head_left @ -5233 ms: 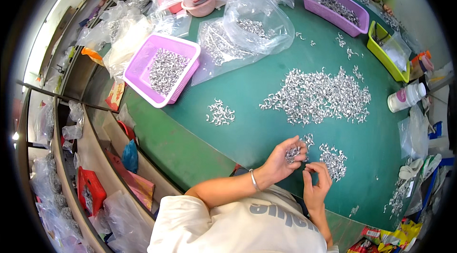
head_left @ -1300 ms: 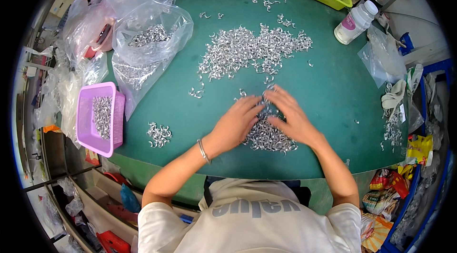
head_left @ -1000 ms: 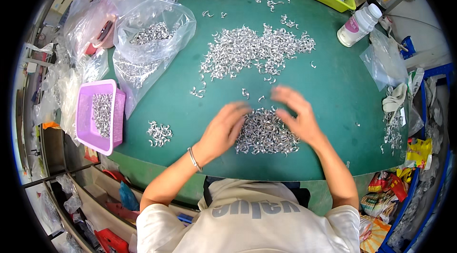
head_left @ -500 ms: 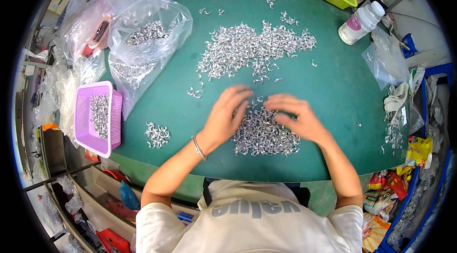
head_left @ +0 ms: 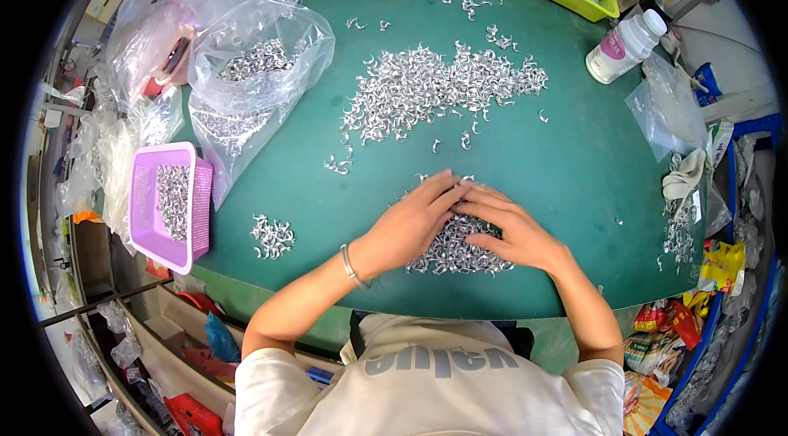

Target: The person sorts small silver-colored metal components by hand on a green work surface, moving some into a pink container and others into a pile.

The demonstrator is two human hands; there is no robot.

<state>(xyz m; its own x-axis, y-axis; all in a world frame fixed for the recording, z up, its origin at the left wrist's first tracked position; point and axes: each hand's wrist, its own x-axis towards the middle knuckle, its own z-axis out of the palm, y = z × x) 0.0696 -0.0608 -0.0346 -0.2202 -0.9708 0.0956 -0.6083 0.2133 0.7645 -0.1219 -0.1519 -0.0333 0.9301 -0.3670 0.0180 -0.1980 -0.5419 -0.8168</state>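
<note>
Partly hidden under the left hand and right hand, whose fingers extend loosely and seem to meet, the pile of curved metal pieces lies on the green table, silvery, shiny, its far part mostly covered.

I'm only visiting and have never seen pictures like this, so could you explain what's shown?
There's no robot here: these are a person's bare hands, seen from a wide-angle camera worn on the head, which bends straight edges. The left hand and right hand curve around a pile of small metal pieces on a green table. No piece is visibly lifted, though the hands hide some. Beyond lies a larger pile; to the left, a little heap, a purple basket and a clear bag containing more. A white bottle stands on the right.
</note>
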